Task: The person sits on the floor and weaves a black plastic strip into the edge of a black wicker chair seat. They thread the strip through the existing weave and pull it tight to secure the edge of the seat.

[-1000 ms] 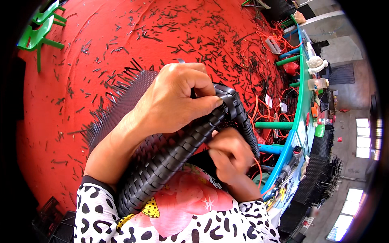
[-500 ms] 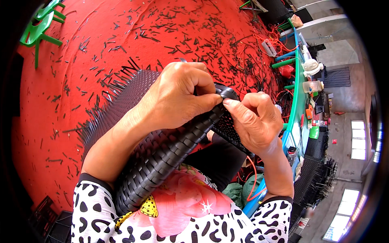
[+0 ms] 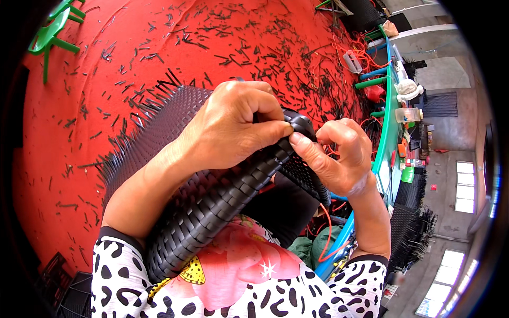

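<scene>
A black woven plastic strip piece (image 3: 212, 220) lies across my lap, its rounded edge running from my left elbow up to a corner between my hands. Loose strip ends (image 3: 139, 127) bristle along its far left side. My left hand (image 3: 238, 119) is closed in a pinch on the weave near that corner, thumb pointing right. Against the same spot presses the thumb of my right hand (image 3: 336, 156), fingers curled over the corner's right side. Both thumb tips nearly touch. The exact strip between the fingertips is hidden.
Red floor covering (image 3: 175, 21) is strewn with cut black strip scraps. Green plastic chairs (image 3: 50, 34) stand at the far left. Along the right runs a green-edged bench (image 3: 389, 111) holding a small white fan (image 3: 408, 89) and a clear jar (image 3: 407, 115). An orange hose (image 3: 330, 228) hangs beside my right forearm.
My right hand's fingers have lifted and spread slightly, and its wrist has shifted a little right. My left hand keeps its pinch at the corner. The view has tilted slightly.
</scene>
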The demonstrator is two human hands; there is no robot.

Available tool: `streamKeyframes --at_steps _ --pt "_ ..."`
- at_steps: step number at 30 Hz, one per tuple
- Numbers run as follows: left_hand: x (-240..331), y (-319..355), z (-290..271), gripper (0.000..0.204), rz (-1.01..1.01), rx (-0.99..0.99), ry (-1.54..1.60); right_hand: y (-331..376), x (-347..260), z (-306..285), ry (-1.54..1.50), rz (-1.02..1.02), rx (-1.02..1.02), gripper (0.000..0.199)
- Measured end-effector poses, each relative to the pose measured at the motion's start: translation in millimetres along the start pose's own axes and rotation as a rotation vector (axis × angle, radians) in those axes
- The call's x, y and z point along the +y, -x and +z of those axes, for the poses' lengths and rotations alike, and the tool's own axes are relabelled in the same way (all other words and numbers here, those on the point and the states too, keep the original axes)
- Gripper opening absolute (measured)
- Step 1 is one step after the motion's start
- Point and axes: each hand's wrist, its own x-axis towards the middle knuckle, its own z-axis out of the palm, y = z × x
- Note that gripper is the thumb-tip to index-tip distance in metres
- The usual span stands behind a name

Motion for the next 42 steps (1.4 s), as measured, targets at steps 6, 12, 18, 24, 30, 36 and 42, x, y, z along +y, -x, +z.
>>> streamKeyframes --at_steps 6,12,18,24,30,36,42 --pt "-11 7 0 0.006 0.106 0.030 0.094 -7 5 -4 -0.082 0.024 -0.057 0.039" --pt "-15 17 0 0.012 0.163 0.100 0.111 -10 8 -1 -0.196 0.077 -0.050 0.035" --pt "-12 23 6 0.016 0.125 0.163 0.129 -24 16 -4 -0.287 0.091 -0.116 0.036" --pt "-18 25 1 0.018 0.193 0.098 -0.019 -26 20 -3 -0.327 0.090 -0.133 0.036" --pt "-27 25 -12 0.014 0.159 0.064 -0.013 -30 20 -4 -0.330 0.102 -0.168 0.033" --pt "-26 16 -16 0.014 0.025 0.054 0.107 -33 23 -2 -0.326 0.085 -0.160 0.034" --pt "-22 0 -30 0.018 -0.041 -0.142 0.085 -33 23 1 -0.331 0.079 -0.155 0.033"
